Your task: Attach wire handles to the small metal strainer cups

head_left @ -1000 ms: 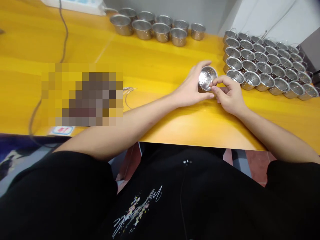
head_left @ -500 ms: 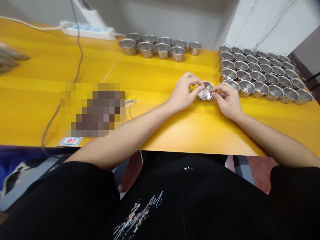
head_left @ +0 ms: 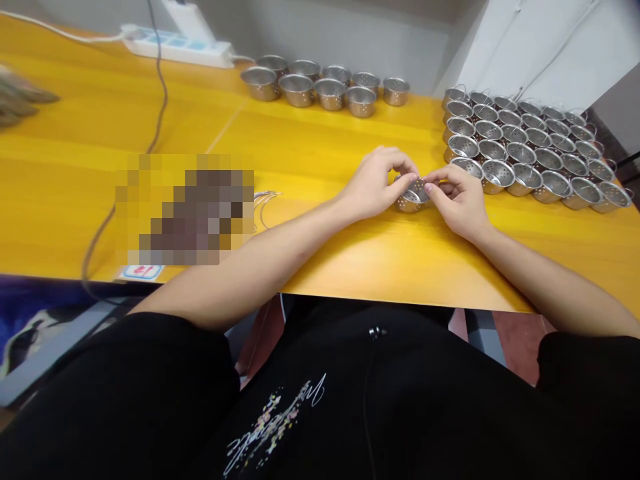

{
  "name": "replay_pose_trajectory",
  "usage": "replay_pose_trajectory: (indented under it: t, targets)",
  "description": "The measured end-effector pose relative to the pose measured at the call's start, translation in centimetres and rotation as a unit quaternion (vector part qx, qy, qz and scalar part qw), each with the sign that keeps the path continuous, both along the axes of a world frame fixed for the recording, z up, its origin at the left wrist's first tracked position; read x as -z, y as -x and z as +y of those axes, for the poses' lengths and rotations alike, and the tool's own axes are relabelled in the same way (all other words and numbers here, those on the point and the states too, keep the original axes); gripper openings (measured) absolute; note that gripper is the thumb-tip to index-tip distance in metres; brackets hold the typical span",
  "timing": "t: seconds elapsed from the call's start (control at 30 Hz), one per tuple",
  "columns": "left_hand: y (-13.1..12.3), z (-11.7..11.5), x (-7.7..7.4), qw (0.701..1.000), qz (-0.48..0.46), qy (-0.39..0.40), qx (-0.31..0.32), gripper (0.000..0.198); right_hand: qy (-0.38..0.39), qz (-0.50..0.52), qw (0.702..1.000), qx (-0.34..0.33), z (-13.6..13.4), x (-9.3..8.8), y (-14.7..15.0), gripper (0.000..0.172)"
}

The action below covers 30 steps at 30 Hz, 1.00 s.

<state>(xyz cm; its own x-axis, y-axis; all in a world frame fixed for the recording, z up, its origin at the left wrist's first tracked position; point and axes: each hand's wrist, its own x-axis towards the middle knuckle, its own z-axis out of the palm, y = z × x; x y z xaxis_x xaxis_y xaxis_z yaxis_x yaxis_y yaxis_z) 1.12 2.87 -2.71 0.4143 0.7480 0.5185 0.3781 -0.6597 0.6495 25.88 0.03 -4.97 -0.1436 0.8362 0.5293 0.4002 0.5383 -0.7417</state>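
Observation:
A small perforated steel basket (head_left: 411, 200) is between my hands near the front of the yellow table, its opening tilted toward me. My left hand (head_left: 376, 184) pinches its rim on the left, thumb and forefinger together. From the other side, my right hand (head_left: 459, 199) pinches the rim with thumb and fingers. Whether a thin wire handle is also between the fingertips is too small to tell. Loose curved wire handles (head_left: 265, 200) lie to the left, beyond my left forearm.
Rows of steel baskets with wire handles (head_left: 537, 150) stand close on the right. Several baskets without visible handles (head_left: 330, 95) line the back by the wall. A power strip (head_left: 177, 48), a dark cable (head_left: 161, 100), a glove-like item (head_left: 23, 100) and a blurred-out object (head_left: 200, 213) are on the left.
The basket has tipped, so its perforated floor, visible before, is mostly out of sight and its outer side shows. Both hands stay at its rim with only slight movement.

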Motion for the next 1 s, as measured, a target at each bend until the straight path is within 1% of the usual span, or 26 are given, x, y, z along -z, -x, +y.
replay_pose_trajectory:
  t: [0.1,0.2,0.3,0.5,0.67,0.77,0.83,0.9,0.93,0.97,1.0]
  targets:
    - [0.0,-0.1,-0.2,1.000,-0.005,-0.008,0.002,0.008,-0.021,-0.002,1.000,0.001,-0.1,-0.2,-0.1,0.025]
    - [0.0,-0.4,-0.4,1.000,0.001,-0.004,0.006,0.009,-0.005,0.014,1.000,-0.008,-0.1,-0.2,-0.2,0.024]
    - [-0.1,-0.5,-0.4,1.000,-0.001,-0.003,0.007,0.011,0.006,0.016,1.000,-0.007,-0.2,-0.2,-0.2,0.026]
    - [0.0,-0.1,0.0,1.000,-0.012,0.002,0.008,0.013,-0.002,0.006,1.000,0.008,-0.3,-0.8,0.2,0.032]
    - [0.0,0.2,0.3,1.000,-0.011,-0.001,0.006,0.012,0.016,-0.013,1.000,0.004,0.0,-0.6,0.1,0.035]
    - [0.0,0.3,0.4,1.000,-0.021,-0.013,0.000,0.013,0.048,-0.026,0.999,-0.006,0.5,-0.8,0.0,0.033]
    - [0.0,0.5,0.5,0.999,-0.040,-0.022,-0.017,0.017,0.062,-0.036,0.997,-0.011,1.3,-1.4,-0.1,0.026]
    - [0.2,1.0,0.8,0.996,-0.067,-0.031,-0.047,0.025,0.057,-0.048,0.997,-0.005,2.7,-2.4,-0.2,0.018]
    - [0.3,1.3,0.9,0.994,-0.081,-0.035,-0.063,0.030,0.052,-0.052,0.997,0.004,3.6,-3.1,-0.3,0.016]
    - [0.4,1.7,1.1,0.992,-0.095,-0.038,-0.078,0.035,0.058,-0.060,0.996,0.013,4.8,-4.0,-0.3,0.018]
    - [0.6,2.1,1.3,0.989,-0.109,-0.039,-0.093,0.039,0.077,-0.069,0.994,0.023,6.2,-5.1,-0.4,0.020]
